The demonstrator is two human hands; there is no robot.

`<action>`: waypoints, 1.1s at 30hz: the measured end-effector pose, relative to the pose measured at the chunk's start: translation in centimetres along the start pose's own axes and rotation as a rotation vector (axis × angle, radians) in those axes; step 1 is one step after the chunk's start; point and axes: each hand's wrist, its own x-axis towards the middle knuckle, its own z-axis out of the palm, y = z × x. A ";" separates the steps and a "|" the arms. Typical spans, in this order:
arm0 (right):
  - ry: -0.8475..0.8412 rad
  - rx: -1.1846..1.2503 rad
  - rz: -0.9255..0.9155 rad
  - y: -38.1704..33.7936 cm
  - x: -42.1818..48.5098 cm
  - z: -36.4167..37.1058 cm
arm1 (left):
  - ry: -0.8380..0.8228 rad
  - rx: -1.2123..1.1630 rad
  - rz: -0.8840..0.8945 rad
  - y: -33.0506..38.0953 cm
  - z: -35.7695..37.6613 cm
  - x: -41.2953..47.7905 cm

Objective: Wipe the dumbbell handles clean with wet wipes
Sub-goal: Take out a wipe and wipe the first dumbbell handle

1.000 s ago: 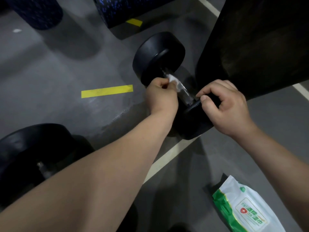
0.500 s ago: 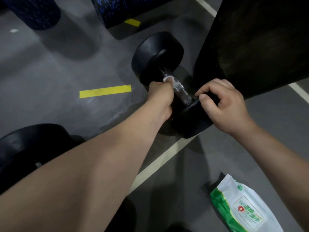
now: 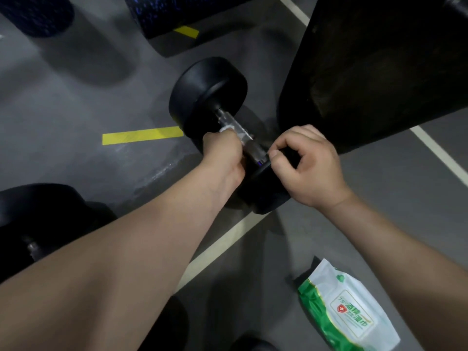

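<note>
A black dumbbell (image 3: 210, 95) lay on the grey floor (image 3: 76, 102), its far head pointing up and away and its near head (image 3: 263, 191) closest to the person. The metal handle (image 3: 253, 148) ran between the two heads at a slant. The left hand (image 3: 222, 153) was closed round the middle of the handle from the left side, fingers curled, with a white wet wipe (image 3: 226, 128) pinched under them against the metal; only a small crumpled edge of the wipe showed above the knuckles. The right hand (image 3: 311, 168) gripped the near head at its upper rim, fingers bent over the top and the thumb pressed at the inner edge just beside the end of the handle. The two hands were close together but apart.

A white and green pack of wet wipes (image 3: 352, 315) lay flat on the floor near the lower right, under the right forearm and well apart from the dumbbell. A yellow tape strip (image 3: 141, 135) ran along the floor just left of the far head, and a white painted line (image 3: 222, 244) passed under the near head. A second black dumbbell (image 3: 38, 211) sat at the left edge, partly hidden by the left arm. A large dark object (image 3: 379, 67) filled the upper right corner; I could not tell what it was
</note>
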 end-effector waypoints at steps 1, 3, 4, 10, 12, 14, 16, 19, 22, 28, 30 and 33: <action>0.008 -0.041 -0.001 -0.5 -0.2 0.2 | 0.004 -0.016 -0.017 0.0 -0.1 0.0; 0.015 -0.113 -0.008 -1.5 -0.8 0.7 | 0.005 -0.014 -0.061 0.1 -0.5 -0.2; 0.018 -0.142 -0.017 -2.0 -1.1 0.9 | 0.008 0.009 -0.085 0.3 -0.7 -0.3; 0.045 -0.029 0.055 -3.6 -3.1 2.7 | 0.020 0.152 -0.101 0.5 -3.6 -0.9; 0.053 0.068 0.063 -3.7 -4.1 3.1 | 0.033 0.172 -0.083 0.4 -4.6 -1.4; 0.044 0.151 0.035 -3.3 -4.3 3.0 | 0.052 0.167 -0.060 0.1 -5.2 -1.8; 0.009 0.248 0.021 -2.1 -3.6 2.6 | 0.074 0.098 -0.035 -0.3 -5.6 -1.9; -0.049 0.393 0.128 0.0 -1.9 2.0 | 0.074 0.074 -0.039 -0.8 -5.9 -1.7; -0.099 0.427 0.173 0.8 -1.9 2.0 | 0.101 0.234 -0.022 -1.0 -6.1 -1.1; -0.135 0.507 0.277 1.1 -1.8 1.5 | 0.064 0.208 -0.008 -0.6 -4.7 -0.9; -0.120 0.535 0.382 1.7 -1.8 0.8 | 0.028 0.250 -0.002 -0.3 -4.2 -1.0; -0.095 0.510 0.423 2.2 -1.9 -0.9 | -0.044 0.356 0.050 -0.3 -3.7 -0.6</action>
